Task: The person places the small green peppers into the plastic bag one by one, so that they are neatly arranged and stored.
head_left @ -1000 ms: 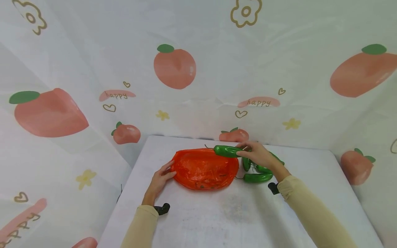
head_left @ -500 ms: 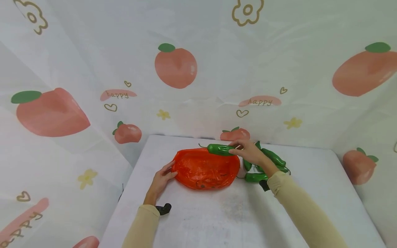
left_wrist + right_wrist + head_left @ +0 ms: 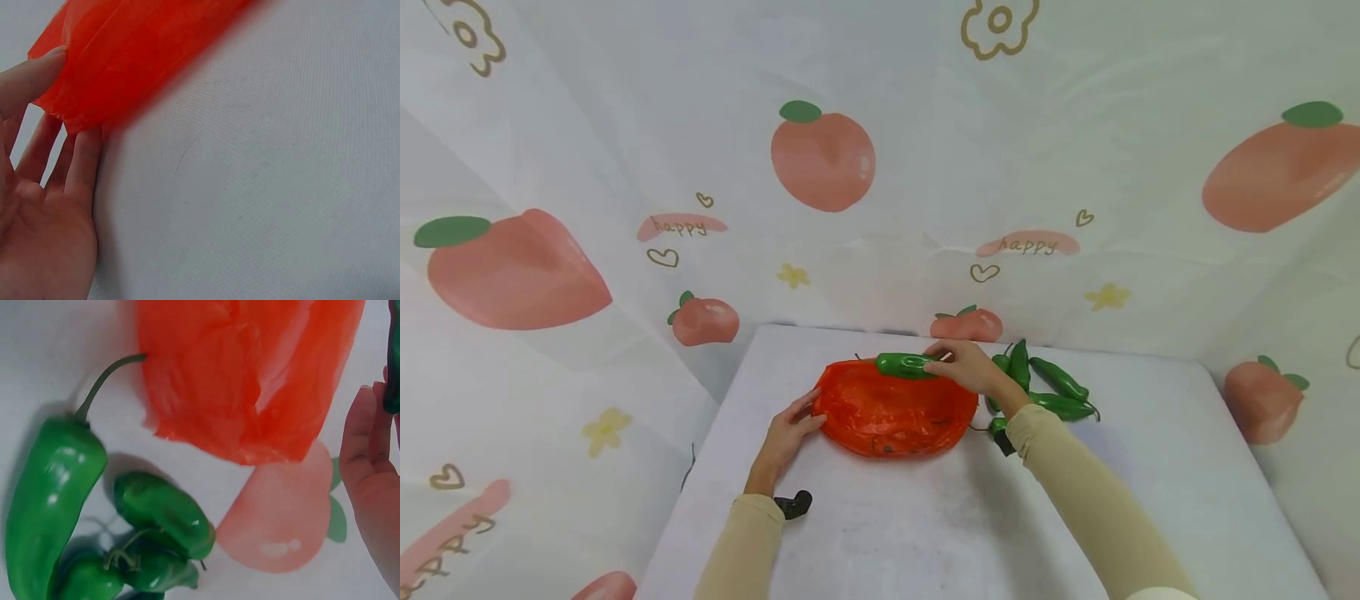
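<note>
Orange bag: thin, crinkled orange plastic bag (image 3: 895,408) lies flat on the white table (image 3: 970,517), between the two hands; in the left wrist view its near-left edge (image 3: 119,56) sits right at the fingertips.
Left hand: left hand (image 3: 786,437) rests on the table at the bag's left edge, fingers straight and relaxed, thumb (image 3: 28,78) against the plastic; it grips nothing.
Left wrist mount: black clip (image 3: 793,504) shows just behind the left wrist, beside the beige sleeve (image 3: 737,546).
Held pepper: glossy green chilli pepper (image 3: 904,365) hangs level over the bag's far edge, just left of the right hand's fingertips, its stem end pointing left.
Right hand: right hand (image 3: 964,371) reaches across the bag's far-right corner, fingers and thumb pinching the held pepper by its right end.
Pepper pile: loose pile of shiny green peppers (image 3: 1045,387) lies on the table just right of the right hand and wrist; the right wrist view shows a long one with a curved stem (image 3: 53,500) beside shorter ones (image 3: 164,515), near the bag but not touching it.
Backdrop: white cloth printed with peaches (image 3: 823,158) rises behind the table, beyond both hands.
</note>
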### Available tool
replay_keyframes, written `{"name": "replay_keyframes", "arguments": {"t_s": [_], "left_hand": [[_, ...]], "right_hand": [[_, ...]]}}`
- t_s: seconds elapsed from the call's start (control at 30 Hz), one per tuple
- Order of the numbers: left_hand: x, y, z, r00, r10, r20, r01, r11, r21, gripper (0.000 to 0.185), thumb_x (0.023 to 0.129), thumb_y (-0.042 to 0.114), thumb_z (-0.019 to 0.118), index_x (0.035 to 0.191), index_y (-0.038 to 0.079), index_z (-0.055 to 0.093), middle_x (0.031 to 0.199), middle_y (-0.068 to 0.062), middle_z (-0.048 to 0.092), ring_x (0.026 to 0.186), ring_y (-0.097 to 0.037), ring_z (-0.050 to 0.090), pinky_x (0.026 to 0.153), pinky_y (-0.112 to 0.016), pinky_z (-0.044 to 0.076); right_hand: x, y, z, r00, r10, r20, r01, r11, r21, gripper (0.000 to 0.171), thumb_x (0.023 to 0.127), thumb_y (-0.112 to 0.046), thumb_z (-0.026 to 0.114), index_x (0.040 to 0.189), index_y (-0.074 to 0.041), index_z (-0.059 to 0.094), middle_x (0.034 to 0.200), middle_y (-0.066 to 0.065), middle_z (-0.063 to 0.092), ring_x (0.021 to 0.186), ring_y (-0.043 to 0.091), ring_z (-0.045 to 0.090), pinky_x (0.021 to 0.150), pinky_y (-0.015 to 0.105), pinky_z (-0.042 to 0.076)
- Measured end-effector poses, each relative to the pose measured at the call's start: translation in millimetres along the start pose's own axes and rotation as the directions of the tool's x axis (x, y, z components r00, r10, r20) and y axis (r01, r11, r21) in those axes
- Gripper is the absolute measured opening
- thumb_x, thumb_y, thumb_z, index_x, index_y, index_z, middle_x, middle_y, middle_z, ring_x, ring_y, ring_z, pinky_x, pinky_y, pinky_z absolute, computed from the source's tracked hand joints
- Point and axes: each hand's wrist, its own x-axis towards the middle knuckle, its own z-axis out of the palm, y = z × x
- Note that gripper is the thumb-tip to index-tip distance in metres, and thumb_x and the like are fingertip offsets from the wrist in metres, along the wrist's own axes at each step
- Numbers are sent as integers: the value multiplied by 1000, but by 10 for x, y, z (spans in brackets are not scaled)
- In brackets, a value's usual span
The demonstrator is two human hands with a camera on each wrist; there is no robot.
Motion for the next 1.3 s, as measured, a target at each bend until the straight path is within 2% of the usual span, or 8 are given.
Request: {"name": "replay_keyframes", "arguments": {"t_s": [0.1,0.23,0.5,0.7,1.0,1.2,1.3], "left_hand": [[-16,1,-5,1000,-6,10,6,1000,8,56,81,41,73,133,42,53,148,7,43,140,-21,37,111,-43,40],[-42,-1,5,1000,-22,4,21,1000,18,54,82,40,72,133,43,52,149,6,42,141,-22,36,111,-43,40],[-30,-2,-14,1000,1,-6,-1,1000,12,52,82,38,73,131,42,55,146,5,46,138,-21,40,111,-42,41],[-19,-30,-51,1000,-5,-12,5,1000,29,53,81,41,72,131,43,54,146,6,45,140,-21,38,111,-43,40],[-9,-22,-42,1000,-3,-20,3,1000,10,51,82,37,73,130,43,55,144,8,48,138,-20,40,110,-42,42],[1,-5,-1,999,28,-21,-28,1000,11,54,81,34,74,132,38,55,144,1,49,137,-23,41,111,-43,41],[4,-7,5,999,23,-30,-23,1000,15,54,81,33,75,131,39,56,142,3,50,136,-22,41,111,-44,41]], "right_hand": [[66,-30,50,1000,8,2,-8,1000,1,26,88,-32,68,111,-19,67,106,1,67,99,19,62,89,37,55],[151,-58,122,999,17,45,-18,999,29,26,88,-31,68,110,-18,66,105,1,66,100,20,61,88,36,55],[305,-116,280,996,42,79,-46,998,39,26,87,-32,69,110,-20,67,103,-1,66,98,18,60,87,33,53],[370,-169,397,994,41,101,-44,999,30,27,87,-29,70,111,-18,67,105,0,67,100,17,60,88,35,51],[433,-188,572,988,57,144,-63,997,36,25,86,-27,70,108,-17,68,105,0,67,100,17,59,91,35,51],[444,-102,676,979,124,162,-125,992,-8,21,86,-27,70,106,-19,68,104,-2,66,99,16,57,92,34,51],[432,-82,699,974,158,164,-157,987,-18,21,87,-26,70,106,-18,68,104,-1,66,99,17,56,94,35,51]]}}
